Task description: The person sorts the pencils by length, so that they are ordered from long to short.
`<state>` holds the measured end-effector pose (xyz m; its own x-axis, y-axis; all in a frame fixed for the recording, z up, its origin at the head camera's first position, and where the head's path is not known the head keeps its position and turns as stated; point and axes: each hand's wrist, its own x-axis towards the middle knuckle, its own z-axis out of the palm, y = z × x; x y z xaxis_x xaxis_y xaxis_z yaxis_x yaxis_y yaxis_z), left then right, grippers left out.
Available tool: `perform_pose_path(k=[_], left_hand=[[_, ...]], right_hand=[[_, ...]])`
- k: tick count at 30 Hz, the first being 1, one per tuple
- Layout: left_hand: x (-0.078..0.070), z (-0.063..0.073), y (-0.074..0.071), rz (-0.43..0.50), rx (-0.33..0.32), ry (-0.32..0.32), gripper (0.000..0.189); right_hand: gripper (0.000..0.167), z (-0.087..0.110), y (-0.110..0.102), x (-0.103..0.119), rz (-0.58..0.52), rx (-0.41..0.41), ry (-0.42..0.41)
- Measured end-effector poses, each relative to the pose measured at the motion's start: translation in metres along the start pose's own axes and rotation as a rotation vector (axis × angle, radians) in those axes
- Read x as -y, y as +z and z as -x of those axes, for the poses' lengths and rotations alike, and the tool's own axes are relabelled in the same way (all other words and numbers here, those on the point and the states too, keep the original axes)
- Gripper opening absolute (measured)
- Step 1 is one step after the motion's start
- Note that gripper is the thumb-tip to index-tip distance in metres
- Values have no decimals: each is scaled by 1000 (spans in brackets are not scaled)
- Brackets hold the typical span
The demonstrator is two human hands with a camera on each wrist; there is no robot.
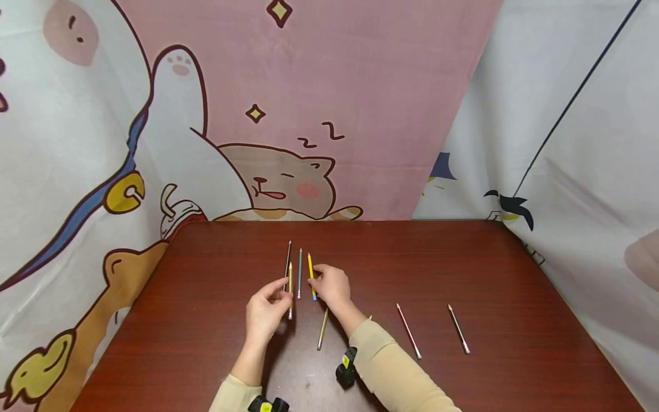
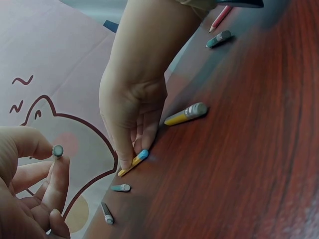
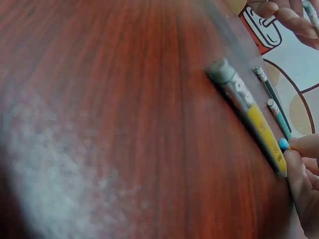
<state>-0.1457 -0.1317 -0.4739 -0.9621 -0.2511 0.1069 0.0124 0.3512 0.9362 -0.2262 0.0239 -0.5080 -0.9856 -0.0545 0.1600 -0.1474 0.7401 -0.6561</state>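
My left hand [image 1: 264, 316] pinches a light yellow pencil [image 1: 290, 274] between thumb and finger. Seen end-on in the left wrist view, that pencil's eraser end [image 2: 58, 150] shows between the fingertips. My right hand [image 1: 334, 290] pinches a bright yellow pencil with a blue end [image 1: 310, 266], which lies at the table surface. Between the hands a teal pencil [image 1: 300, 272] points away from me. Beside the left fingers lies a black pencil [image 1: 288, 257], partly covered by them. Below the right hand rests an olive-yellow pencil [image 1: 322, 330], large in the right wrist view.
Farther right on the brown table [image 1: 515, 377] lie a red pencil [image 1: 408, 331] and a dark pencil with a white end [image 1: 459, 329]. Behind the far edge hangs a cartoon-print cloth [image 1: 381, 114]. Both wrists wear small black cameras.
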Motion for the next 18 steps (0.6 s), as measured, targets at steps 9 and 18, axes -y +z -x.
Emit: perform_pose_path(k=[9, 18], left_hand=[[1, 0, 0, 3, 2, 7, 34], [0, -1, 3, 25, 1, 2, 34]], right_hand=[[28, 0, 3, -3, -24, -33, -9], [29, -1, 3, -1, -76, -20, 41]])
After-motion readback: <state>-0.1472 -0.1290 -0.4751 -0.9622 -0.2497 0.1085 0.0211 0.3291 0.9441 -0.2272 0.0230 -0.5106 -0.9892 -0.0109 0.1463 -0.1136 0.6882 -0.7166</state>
